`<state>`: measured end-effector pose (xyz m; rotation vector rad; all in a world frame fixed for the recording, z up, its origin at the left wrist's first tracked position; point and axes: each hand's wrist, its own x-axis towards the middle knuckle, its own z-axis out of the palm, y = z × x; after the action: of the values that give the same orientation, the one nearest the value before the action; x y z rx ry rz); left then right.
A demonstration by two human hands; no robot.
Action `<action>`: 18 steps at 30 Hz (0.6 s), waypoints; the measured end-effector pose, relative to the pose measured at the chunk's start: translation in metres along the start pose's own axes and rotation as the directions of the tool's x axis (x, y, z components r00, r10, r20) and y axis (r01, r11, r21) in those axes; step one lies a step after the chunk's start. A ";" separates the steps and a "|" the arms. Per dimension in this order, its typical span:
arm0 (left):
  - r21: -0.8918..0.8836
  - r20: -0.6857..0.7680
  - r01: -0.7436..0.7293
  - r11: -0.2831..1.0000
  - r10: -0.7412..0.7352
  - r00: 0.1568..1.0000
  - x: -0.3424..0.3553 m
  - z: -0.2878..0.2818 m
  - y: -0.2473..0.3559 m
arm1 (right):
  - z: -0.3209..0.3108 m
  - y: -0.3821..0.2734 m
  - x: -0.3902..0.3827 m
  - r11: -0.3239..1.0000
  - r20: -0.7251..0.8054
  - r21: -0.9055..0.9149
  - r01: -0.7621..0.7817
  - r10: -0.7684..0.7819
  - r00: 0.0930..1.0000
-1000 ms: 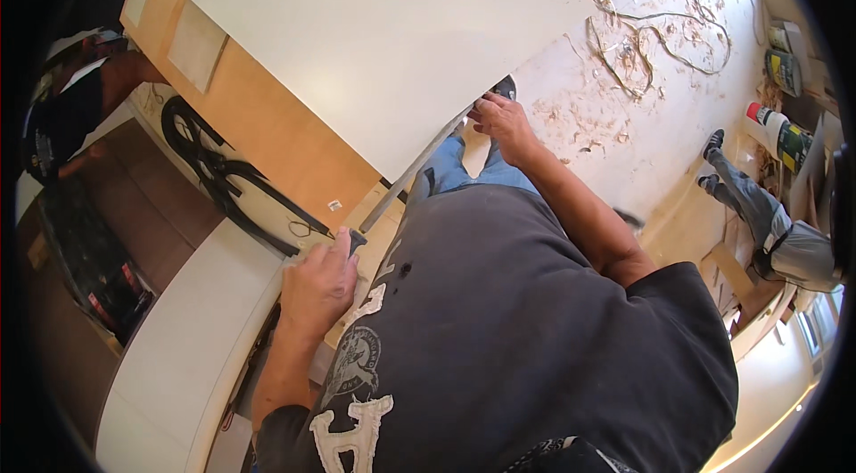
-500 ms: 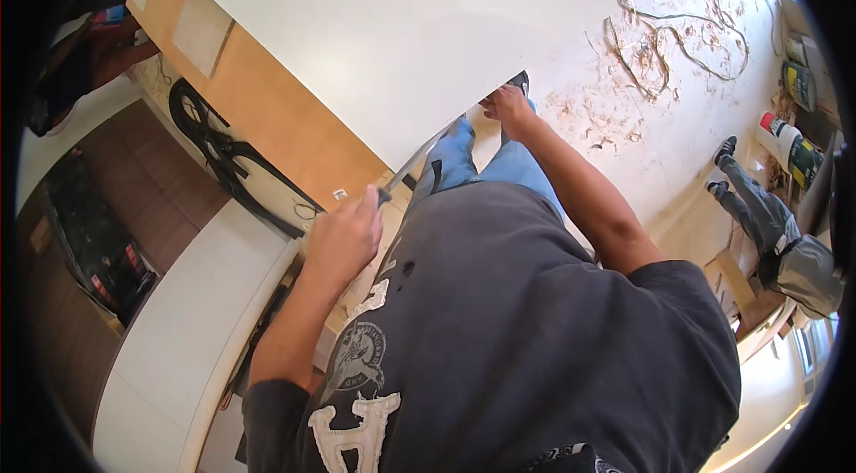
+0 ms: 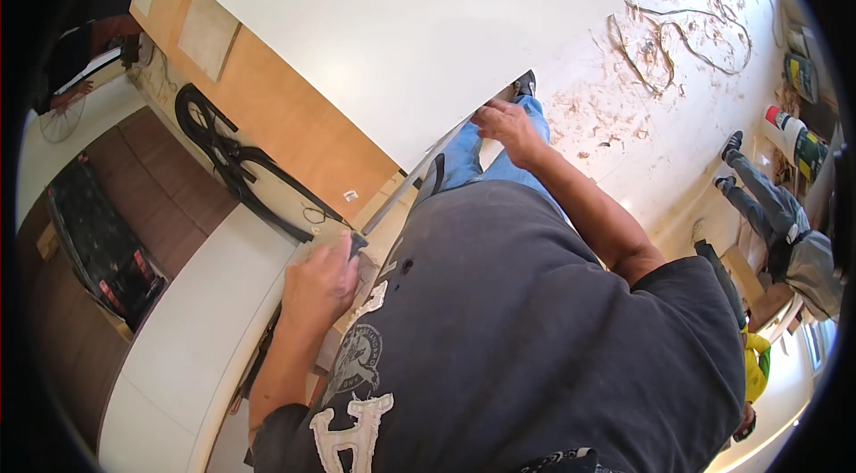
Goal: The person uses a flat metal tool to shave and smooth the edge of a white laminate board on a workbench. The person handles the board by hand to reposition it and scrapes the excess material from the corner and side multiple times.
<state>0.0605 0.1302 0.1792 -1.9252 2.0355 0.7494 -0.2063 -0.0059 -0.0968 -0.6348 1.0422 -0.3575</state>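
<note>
Looking down through the head camera, I log one view only. My left hand [image 3: 319,287] is closed around a small dark tool [image 3: 357,245], whose tip pokes out past the knuckles against the near edge of the large white panel [image 3: 401,36]. What kind of tool it is I cannot tell. My right hand [image 3: 505,127] sits well apart from that grip, further along the same edge, fingers curled down onto the panel; whether they wrap under it is hidden. Judgement: the right hand steadies the board so the left can work the edge.

The panel lies flat on a plywood bench [image 3: 267,116], its edge overhanging toward my body, which puts the edge within reach of both hands. Beyond the right hand, wood shavings [image 3: 624,107] and a thin cord [image 3: 687,27] litter the pale floor. Left of the tool grip, a black clamp [image 3: 223,152] rests on the bench.
</note>
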 end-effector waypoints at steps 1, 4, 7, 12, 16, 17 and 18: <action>0.009 0.010 0.011 1.000 -0.011 1.000 -0.006 0.000 -0.006 | 0.006 0.010 0.003 1.000 0.042 0.019 0.016 -0.017 0.999; 0.037 0.033 0.023 0.999 -0.024 0.999 -0.009 0.005 -0.014 | 0.018 0.030 0.011 0.993 0.027 0.086 -0.077 0.074 0.997; 0.055 0.048 0.010 0.998 -0.013 0.999 -0.012 0.010 -0.020 | 0.025 0.036 0.016 0.965 -0.024 0.202 -0.165 0.173 0.985; -0.027 0.024 -0.022 0.999 0.022 0.999 -0.013 0.027 -0.033 | 0.027 0.042 -0.001 0.993 -0.055 -0.122 -0.009 0.002 0.998; 0.003 0.349 0.162 0.987 -0.153 0.924 0.009 0.042 -0.033 | 0.042 0.033 -0.024 0.871 0.069 0.271 -0.410 0.407 0.911; 0.055 0.484 0.199 0.979 -0.200 0.852 0.017 0.045 -0.036 | 0.046 0.033 -0.024 0.752 0.306 0.383 -0.537 0.445 0.842; 0.056 0.482 0.184 0.981 -0.188 0.855 0.023 0.055 -0.040 | 0.052 0.036 -0.024 0.722 0.374 0.409 -0.558 0.426 0.824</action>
<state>0.0880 0.1388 0.1133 -1.6765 1.5212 1.0471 -0.1726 0.0513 -0.0855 0.0930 0.7812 -0.0545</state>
